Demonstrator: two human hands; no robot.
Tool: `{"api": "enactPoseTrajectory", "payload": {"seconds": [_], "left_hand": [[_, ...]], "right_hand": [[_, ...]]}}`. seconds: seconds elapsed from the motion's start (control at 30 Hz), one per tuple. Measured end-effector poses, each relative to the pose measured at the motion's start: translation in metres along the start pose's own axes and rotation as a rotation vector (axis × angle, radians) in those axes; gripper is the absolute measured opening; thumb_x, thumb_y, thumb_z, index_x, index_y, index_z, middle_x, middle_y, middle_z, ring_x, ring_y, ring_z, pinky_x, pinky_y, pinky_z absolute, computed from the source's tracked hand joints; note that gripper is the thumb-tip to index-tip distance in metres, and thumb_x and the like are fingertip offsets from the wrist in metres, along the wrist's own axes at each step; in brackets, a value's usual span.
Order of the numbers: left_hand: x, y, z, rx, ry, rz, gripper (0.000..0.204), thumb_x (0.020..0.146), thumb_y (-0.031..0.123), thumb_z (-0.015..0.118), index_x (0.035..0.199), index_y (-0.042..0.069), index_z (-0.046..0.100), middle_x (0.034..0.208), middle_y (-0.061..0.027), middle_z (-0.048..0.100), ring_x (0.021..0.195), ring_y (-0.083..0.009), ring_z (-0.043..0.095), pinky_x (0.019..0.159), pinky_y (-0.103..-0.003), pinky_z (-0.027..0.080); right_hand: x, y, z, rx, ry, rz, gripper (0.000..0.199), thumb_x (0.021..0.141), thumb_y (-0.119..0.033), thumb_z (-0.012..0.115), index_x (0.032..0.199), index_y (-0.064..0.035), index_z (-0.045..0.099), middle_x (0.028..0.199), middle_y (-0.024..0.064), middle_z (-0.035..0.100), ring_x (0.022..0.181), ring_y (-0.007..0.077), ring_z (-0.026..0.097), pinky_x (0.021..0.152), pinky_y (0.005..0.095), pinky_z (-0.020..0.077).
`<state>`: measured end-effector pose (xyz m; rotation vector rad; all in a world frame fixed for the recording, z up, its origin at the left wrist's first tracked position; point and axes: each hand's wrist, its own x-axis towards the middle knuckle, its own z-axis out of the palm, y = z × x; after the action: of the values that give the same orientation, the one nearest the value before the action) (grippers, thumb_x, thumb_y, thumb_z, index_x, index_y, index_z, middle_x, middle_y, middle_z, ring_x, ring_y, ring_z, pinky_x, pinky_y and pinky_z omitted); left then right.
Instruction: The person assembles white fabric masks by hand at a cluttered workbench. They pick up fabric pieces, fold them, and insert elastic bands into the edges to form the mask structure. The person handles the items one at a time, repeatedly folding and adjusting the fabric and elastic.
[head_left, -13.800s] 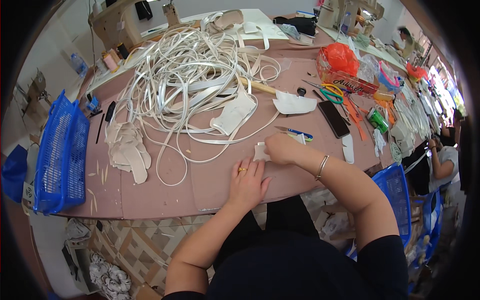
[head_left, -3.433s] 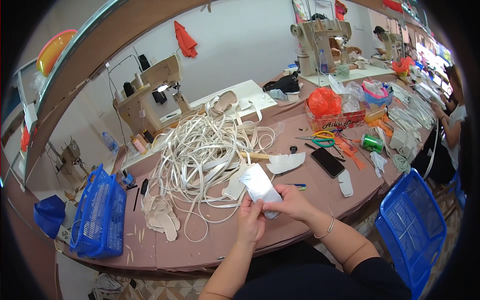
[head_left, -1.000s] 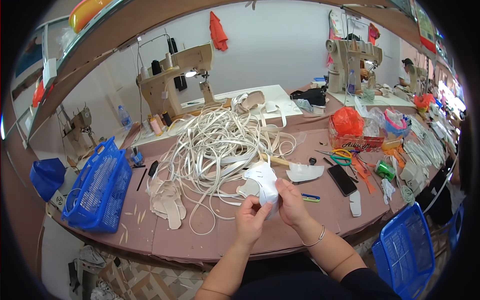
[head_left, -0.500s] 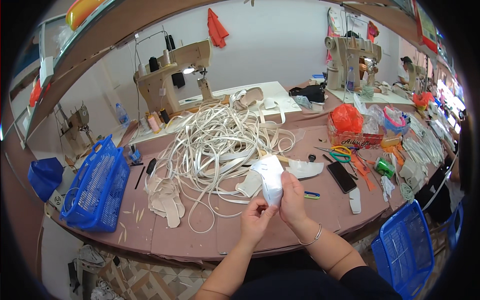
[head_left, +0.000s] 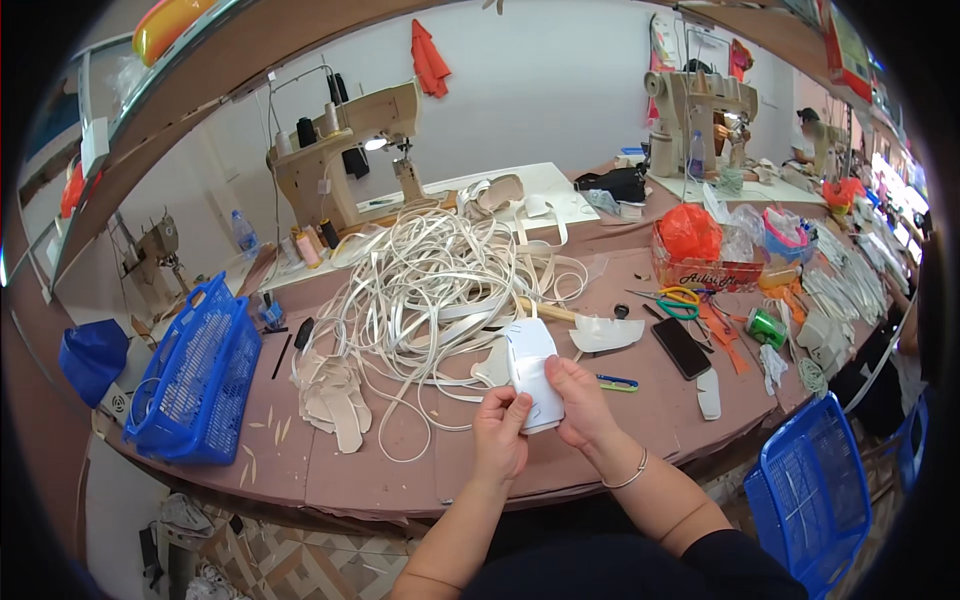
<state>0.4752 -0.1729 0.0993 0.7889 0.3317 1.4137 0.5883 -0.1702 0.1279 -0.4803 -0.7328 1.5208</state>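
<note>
Mauve table (head_left: 375,485), strap pile (head_left: 430,290) on it. White piece (head_left: 533,372) raised on near side of pile; left hand (head_left: 501,435) and right hand (head_left: 583,405) each pinching one side. Probably best: press evenly, keep edges aligned, avoid creasing.

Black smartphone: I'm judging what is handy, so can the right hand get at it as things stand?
Probably yes: nothing lies on the black smartphone, and only a slim blue-and-green tool lies between, though the right hand should first release the marked white piece.
</note>
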Motion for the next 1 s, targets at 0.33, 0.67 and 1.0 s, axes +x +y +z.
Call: {"api": "enactPoseTrajectory", "payload": {"seconds": [0.33, 0.67, 1.0], "left_hand": [[-0.012, 0.008, -0.011, 0.212, -0.08, -0.158, 0.011, 0.082, 0.007, 0.06, 0.088, 0.004, 0.052, 0.082, -0.0048, 0.058, 0.066, -0.0094, 0.052, 0.059, -0.022, 0.044], [-0.012, 0.001, -0.007, 0.022, -0.14, -0.147, 0.016, 0.082, 0.01, 0.06, 0.095, 0.006, 0.052, 0.088, -0.0035, 0.058, 0.076, -0.0111, 0.055, 0.067, -0.026, 0.046], [-0.024, 0.019, -0.004, 0.774, 0.02, -0.012, 0.023, 0.088, 0.017, 0.054, 0.105, 0.002, 0.051, 0.095, -0.0039, 0.058, 0.083, -0.0098, 0.055, 0.073, -0.026, 0.045]], "right_hand": [[-0.007, -0.003, -0.003, -0.114, 0.032, -0.037, 0.014, 0.083, -0.012, 0.06, 0.089, 0.0008, 0.057, 0.08, 0.0059, 0.06, 0.068, 0.0095, 0.057, 0.059, 0.0219, 0.0468], [-0.023, -0.03, -0.009, -0.696, -0.066, -0.059, 0.01, 0.077, -0.008, 0.066, 0.074, -0.0015, 0.058, 0.064, 0.0033, 0.057, 0.054, 0.0075, 0.052, 0.05, 0.0177, 0.0415], [-0.028, -0.008, 0.004, -0.607, -0.188, -0.042, 0.013, 0.082, -0.01, 0.061, 0.089, -0.0015, 0.055, 0.073, -0.0014, 0.056, 0.065, 0.0046, 0.049, 0.06, 0.0186, 0.0416]]}}
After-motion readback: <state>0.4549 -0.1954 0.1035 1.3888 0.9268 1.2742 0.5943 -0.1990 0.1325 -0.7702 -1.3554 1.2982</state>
